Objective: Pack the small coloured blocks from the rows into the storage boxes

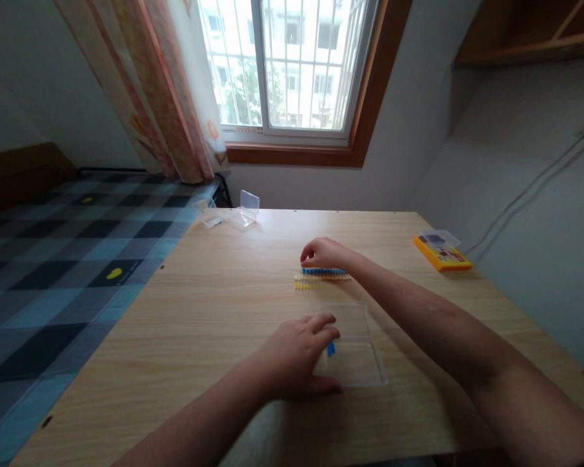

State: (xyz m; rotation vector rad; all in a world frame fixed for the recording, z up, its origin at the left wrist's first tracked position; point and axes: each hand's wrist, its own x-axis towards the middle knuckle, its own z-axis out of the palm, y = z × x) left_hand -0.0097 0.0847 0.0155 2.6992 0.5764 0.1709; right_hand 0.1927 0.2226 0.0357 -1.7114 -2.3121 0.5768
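My right hand (pixel 322 251) reaches to the left end of a row of small blue pieces (pixel 324 271). Its thumb and fingertips are pinched together, and whatever is between them is too small to make out. Closer to me lie a row of pale pieces (pixel 316 278) and a shorter row of yellow pieces (pixel 305 286). My left hand (pixel 302 353) rests over the left side of a clear plastic box (pixel 370 363) with its lid laid open, fingers apart. A few blue pieces (pixel 331 349) show inside the box beside the left fingers.
Two clear containers, one an open box (pixel 246 211), stand at the table's far left corner. An orange case (pixel 440 254) with a clear lid lies near the right edge. A checked bed (pixel 78 259) adjoins the table's left side; a window is beyond.
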